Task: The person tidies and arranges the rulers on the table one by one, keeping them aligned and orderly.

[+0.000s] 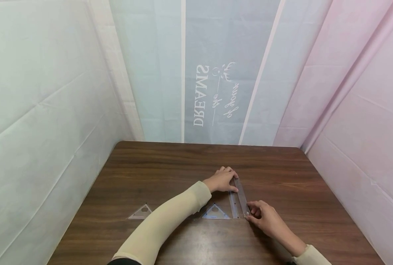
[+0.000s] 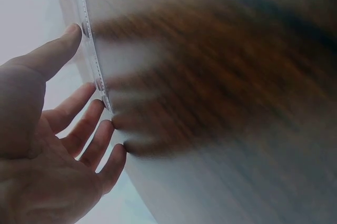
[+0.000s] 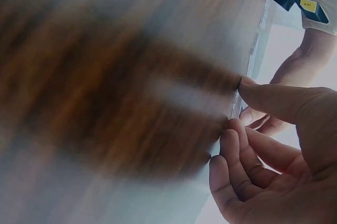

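Two clear rulers lie side by side on the table. The right ruler (image 1: 242, 197) slants slightly, its near end between the thumb and fingertips of my right hand (image 1: 266, 217). At the far end, my left hand (image 1: 221, 180) reaches over with its fingers spread. Its index fingertip rests by the right ruler's top, and its thumb is at the left ruler (image 1: 233, 206). The left wrist view shows the thumb and fingertips along a clear ruler edge (image 2: 87, 13). In the right wrist view, my right thumb and fingertips meet at a ruler edge (image 3: 255, 45).
A bluish clear set square (image 1: 217, 215) lies just left of the rulers. Another clear set square (image 1: 137, 214) lies farther left, partly covered by my left sleeve (image 1: 169, 217). The brown wooden table (image 1: 169, 158) has fabric walls behind and at both sides.
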The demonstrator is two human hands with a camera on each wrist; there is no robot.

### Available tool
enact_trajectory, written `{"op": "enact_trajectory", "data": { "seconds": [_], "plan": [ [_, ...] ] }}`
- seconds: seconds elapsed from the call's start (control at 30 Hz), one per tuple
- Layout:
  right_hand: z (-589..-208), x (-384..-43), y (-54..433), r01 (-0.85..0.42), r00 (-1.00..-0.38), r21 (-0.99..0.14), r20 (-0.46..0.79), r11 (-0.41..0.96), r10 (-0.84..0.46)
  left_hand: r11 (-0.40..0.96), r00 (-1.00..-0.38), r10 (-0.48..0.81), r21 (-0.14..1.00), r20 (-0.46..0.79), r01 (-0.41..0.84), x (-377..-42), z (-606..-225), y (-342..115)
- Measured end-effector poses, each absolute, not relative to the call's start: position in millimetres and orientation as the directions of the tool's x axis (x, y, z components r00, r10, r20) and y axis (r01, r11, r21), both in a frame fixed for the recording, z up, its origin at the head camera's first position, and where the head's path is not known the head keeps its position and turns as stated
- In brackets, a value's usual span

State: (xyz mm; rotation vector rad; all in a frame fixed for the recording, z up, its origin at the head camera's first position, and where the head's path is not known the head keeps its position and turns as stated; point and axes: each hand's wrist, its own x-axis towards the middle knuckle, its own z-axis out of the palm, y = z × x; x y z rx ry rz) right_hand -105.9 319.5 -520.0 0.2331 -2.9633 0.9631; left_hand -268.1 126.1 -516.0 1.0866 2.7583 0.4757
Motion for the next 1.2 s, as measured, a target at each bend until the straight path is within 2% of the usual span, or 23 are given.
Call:
{"op": "enact_trajectory", "data": {
  "seconds": [0.2,0.57,0.77,1.0,1.2],
  "plan": [
    [-521.1,-106.5,319.8,-0.153,-0.988,-0.577,0.065,0.803,-0.142,0.685,-0.727,0.686,0.358,-0.023,0.634,-268.6,-515.0,124.4],
    [-516.3,-112.7,319.3,-0.202,-0.979,-0.571,0.086,0.796,-0.186,0.619,-0.699,0.715,0.483,-0.022,0.619,-273.6,-513.8,102.7],
    [-510.3,-119.8,322.9,-0.251,-0.968,-0.552,0.145,0.795,-0.205,0.645,-0.731,0.682,0.456,0.018,0.613,-272.8,-501.8,79.4],
    [-500.2,-129.4,330.8,-0.25,-0.968,-0.491,0.127,0.834,-0.216,0.697,-0.78,0.62,0.399,0.083,0.596,-276.7,-490.0,43.4],
    [-493.3,-136.2,344.2,-0.268,-0.962,-0.449,0.175,0.853,-0.21,0.746,-0.817,0.561,0.345,0.135,0.569,-281.5,-482.3,7.7]
  ]
}}
